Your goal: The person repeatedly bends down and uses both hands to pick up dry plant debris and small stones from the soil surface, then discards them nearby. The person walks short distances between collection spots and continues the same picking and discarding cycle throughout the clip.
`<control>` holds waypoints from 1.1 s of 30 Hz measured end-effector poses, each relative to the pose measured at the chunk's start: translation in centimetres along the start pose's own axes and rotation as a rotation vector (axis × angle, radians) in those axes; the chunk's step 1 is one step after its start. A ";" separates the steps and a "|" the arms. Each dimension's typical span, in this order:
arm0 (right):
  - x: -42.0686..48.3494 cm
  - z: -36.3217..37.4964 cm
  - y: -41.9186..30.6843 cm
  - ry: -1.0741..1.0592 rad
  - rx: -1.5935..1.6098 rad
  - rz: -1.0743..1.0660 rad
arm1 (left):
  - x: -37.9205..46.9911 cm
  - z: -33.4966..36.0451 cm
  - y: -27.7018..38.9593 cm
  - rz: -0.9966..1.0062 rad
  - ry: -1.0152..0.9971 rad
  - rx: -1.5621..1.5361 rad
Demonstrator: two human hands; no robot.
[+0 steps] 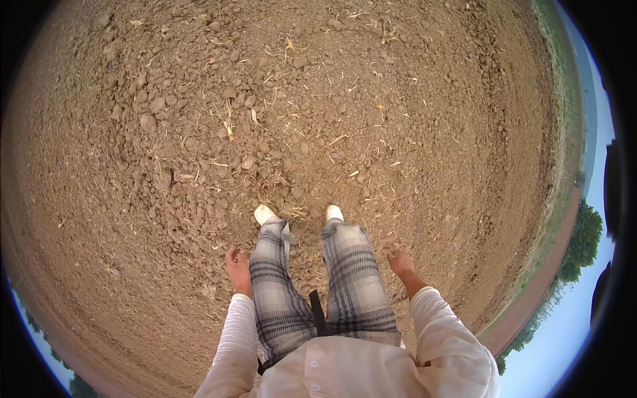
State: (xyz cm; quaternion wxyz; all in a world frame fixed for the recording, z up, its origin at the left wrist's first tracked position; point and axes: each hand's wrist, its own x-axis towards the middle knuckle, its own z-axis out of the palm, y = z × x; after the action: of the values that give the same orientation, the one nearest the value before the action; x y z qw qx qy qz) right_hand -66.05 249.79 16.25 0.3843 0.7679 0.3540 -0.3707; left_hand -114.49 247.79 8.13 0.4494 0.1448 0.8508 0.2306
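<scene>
My left hand [239,269] hangs beside my left thigh, with its fingers loosely curled and nothing seen in it. On the other side, my right hand [400,261] hangs a little away from my right leg, its fingers bent; no object shows in it. Between them are my plaid trousers [356,263] with a dark strap [317,311] hanging at the waist. Two pale shoes [265,214] stand on dry, cloddy soil [308,124]. A light buttoned shirt [343,365] covers my torso and arms.
Soil clods [148,123] and bits of dry straw [229,128] lie scattered ahead of my feet. A green grass strip [567,114] borders the field at the right, with a tree [582,244] and hills [589,119] beyond it.
</scene>
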 end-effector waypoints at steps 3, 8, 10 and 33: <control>1.0 -2.3 -1.0 0.016 0.092 -0.004 | 0.7 -3.7 1.6 -0.053 0.070 -0.056; 6.9 -7.0 -3.8 0.010 0.236 -0.084 | 0.6 -3.9 7.6 -0.207 0.038 0.008; 10.0 -10.1 -4.7 0.019 0.261 -0.120 | -0.5 -1.3 12.2 -0.276 0.046 0.031; 49.1 -24.3 -18.7 -0.380 1.851 0.169 | 4.3 55.8 42.1 -0.032 -0.694 0.016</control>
State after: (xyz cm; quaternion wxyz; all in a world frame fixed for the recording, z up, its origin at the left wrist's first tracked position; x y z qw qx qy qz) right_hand -51.04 291.75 -20.74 -0.3003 0.7174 -0.2056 -0.5940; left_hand -68.84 300.23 -0.15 0.7144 0.2044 0.6512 0.1540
